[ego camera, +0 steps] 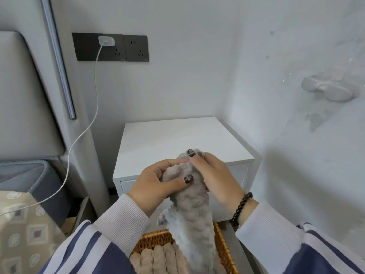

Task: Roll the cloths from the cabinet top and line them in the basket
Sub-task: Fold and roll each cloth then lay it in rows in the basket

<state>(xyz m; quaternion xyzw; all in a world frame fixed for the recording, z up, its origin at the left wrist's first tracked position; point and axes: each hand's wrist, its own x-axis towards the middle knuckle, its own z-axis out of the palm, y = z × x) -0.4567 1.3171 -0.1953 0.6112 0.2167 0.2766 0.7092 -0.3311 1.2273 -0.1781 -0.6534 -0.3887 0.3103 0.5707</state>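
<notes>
Centrally, left hand (158, 180) and right hand (213, 175) pinch the top edge of a fluffy grey cloth (191, 214), which hangs into the wicker basket (225, 248) beside rolled cloths (156, 258); the white cabinet top (177, 139) lies behind.

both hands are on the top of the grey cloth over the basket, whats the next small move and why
Probably start rolling the top edge down. Both the left hand and right hand pinch the upper end of the grey cloth, which hangs unrolled above the basket, where rolled cloths already lie in a row.
</notes>
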